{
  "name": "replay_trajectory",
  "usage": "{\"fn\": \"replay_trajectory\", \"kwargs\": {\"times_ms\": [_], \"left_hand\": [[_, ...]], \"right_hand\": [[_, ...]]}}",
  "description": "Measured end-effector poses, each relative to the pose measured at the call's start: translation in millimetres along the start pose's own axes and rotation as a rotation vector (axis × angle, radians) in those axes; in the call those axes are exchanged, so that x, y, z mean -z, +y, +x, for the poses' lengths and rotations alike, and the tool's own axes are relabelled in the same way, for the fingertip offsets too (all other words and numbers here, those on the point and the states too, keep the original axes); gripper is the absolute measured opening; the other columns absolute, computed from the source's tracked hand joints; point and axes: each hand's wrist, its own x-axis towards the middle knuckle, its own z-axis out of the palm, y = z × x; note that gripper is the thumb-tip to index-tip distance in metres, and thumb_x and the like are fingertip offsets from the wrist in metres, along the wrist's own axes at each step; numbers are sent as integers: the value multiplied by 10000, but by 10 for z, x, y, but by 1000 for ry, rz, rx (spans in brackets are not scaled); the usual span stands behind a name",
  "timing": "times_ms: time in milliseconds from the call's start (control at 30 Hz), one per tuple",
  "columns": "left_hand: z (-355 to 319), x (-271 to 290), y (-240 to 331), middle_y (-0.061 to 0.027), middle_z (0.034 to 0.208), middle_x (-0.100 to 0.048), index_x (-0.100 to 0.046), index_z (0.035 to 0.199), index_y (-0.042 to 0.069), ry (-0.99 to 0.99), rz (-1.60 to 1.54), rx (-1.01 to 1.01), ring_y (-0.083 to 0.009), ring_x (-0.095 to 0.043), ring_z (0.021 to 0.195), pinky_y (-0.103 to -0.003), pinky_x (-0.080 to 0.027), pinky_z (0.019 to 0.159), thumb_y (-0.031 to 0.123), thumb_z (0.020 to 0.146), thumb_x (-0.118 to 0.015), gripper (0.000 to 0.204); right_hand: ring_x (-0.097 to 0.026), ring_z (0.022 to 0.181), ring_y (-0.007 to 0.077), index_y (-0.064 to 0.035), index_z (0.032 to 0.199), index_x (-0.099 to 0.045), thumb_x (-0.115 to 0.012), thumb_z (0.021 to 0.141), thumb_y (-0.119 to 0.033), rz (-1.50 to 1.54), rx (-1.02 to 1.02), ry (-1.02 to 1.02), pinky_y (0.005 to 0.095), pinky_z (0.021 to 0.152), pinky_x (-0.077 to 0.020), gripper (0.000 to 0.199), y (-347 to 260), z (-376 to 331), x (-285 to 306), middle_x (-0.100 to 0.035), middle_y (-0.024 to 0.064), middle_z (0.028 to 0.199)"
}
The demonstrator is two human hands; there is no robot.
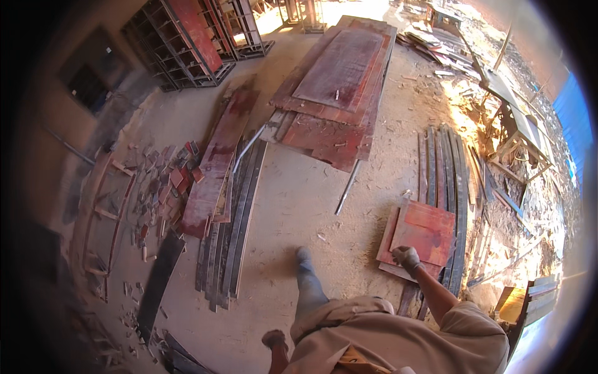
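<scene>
View from the head down onto a sandy workshop floor point(299, 206). The right hand point(406, 256), gloved, reaches down to the near edge of a small stack of red square boards point(422, 234) lying flat on the floor; its fingers are curled over the edge of the top board, apparently gripping it, as one would to lift or slide a sheet from a pile. The left hand point(274, 338), also gloved, hangs low beside the body, well apart from the square boards; its fingers look loosely closed, and whether it holds anything cannot be told.

Just beyond and beside the square boards lies a row of dark narrow strips point(445, 168), laid parallel, presumably sorted by shape. Farther from the square boards, toward the top of the view, a large pile of long red panels point(339, 87) is stacked flat. Well to the left of the square boards, another long red panel point(218, 159) rests on more dark strips point(233, 230), with small red offcuts point(168, 187) scattered beyond it.
</scene>
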Motion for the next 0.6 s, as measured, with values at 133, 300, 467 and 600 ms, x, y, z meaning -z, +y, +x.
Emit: {"fn": "replay_trajectory", "kwargs": {"times_ms": [133,300,467,600], "left_hand": [[794,1172,-1376,6,788,-764,-819,774,203,536,-314,297,-156,-710,713,-324,-528,564,197,983,-551,340],[2055,3360,-2928,-56,691,-706,-766,832,88,861,-1895,243,-192,-659,573,-359,-518,517,182,919,-627,188],[3093,5635,-3783,-37,713,-699,-709,938,138,665,-2165,-75,-156,-615,533,-325,-469,471,336,1036,-652,228],[3612,7094,-3924,-111,784,-734,-699,1039,109,600,-2101,-131,-194,-639,571,-317,-499,515,301,1050,-634,202]], "right_hand": [[-648,642,174,29,958,-741,-659,974,-235,40,-148,147,344,577,-520,277,-445,396,-539,-706,88,779],[-693,666,198,51,1069,-731,-683,1006,-230,133,-255,205,346,581,-567,293,-924,818,-910,-732,123,867],[-678,679,176,26,1064,-726,-661,995,-247,171,-363,298,326,596,-555,289,-1617,1889,-1178,-700,76,843],[-594,609,144,-51,775,-675,-668,969,-265,28,-92,306,373,538,-450,289,-2419,3138,-1098,-643,21,691]]}}
